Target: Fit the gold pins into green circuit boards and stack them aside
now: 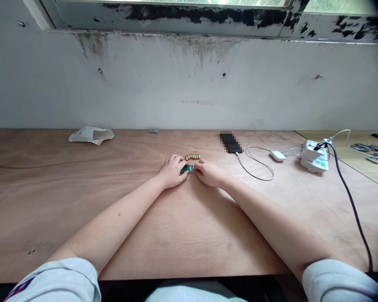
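Near the middle of the wooden table (pixel 138 218), my left hand (pixel 173 172) pinches a small green circuit board (pixel 187 168) with a silvery metal end pointing right. My right hand (pixel 208 172) is at that silvery end, thumb and fingers pressed together. Whatever lies between those fingers is too small to make out, and whether they touch the board is unclear. Just behind the board lies a curved row of several small gold-and-white cylindrical pieces (pixel 192 157). The left part of the board is hidden under my left fingers.
A crumpled white bag (pixel 92 135) and a small grey piece (pixel 154 131) lie by the wall. Rightward are a black phone-like device (pixel 231 143) on a white cable (pixel 255 178), a white rounded case (pixel 277 156), a power strip (pixel 315 157) and its black cord (pixel 349 195).
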The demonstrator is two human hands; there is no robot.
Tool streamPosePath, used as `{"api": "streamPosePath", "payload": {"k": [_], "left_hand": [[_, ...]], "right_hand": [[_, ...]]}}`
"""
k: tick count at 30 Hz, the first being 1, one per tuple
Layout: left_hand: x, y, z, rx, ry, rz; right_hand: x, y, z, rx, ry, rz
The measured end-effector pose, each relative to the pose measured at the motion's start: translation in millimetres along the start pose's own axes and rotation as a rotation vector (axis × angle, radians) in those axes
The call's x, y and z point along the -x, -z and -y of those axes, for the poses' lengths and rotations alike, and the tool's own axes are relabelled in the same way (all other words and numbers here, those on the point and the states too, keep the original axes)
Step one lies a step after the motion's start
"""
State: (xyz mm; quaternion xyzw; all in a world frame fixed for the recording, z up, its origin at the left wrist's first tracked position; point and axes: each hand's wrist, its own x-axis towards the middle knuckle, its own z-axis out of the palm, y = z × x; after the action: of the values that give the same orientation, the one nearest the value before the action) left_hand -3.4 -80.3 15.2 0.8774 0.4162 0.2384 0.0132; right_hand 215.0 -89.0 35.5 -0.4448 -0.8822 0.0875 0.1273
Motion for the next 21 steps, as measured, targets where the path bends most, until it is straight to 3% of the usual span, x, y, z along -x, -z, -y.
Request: {"api": "streamPosePath", "payload": {"k": [3, 6, 10, 15, 21], "left_hand": [[0, 0.4, 0, -0.003, -0.01, 0.005], [0, 1.0, 0, 0.001, -0.018, 0.009], [0, 1.4, -1, 0.01, -0.031, 0.011], [0, 2.0, -2, 0.015, -0.024, 0.013], [-3, 1.3, -2, 0.031, -0.046, 0.025]], "right_hand": [[-4, -8, -20, -0.133, 0.08, -0.15], [-5, -15, -30, -0.183, 0.092, -0.197], [-4, -20, -26, -0.211, 0.071, -0.204], [-5, -21, -19, -0.452, 0.105, -0.327], [-10, -22, -27, -0.748, -0.029, -0.269]]}}
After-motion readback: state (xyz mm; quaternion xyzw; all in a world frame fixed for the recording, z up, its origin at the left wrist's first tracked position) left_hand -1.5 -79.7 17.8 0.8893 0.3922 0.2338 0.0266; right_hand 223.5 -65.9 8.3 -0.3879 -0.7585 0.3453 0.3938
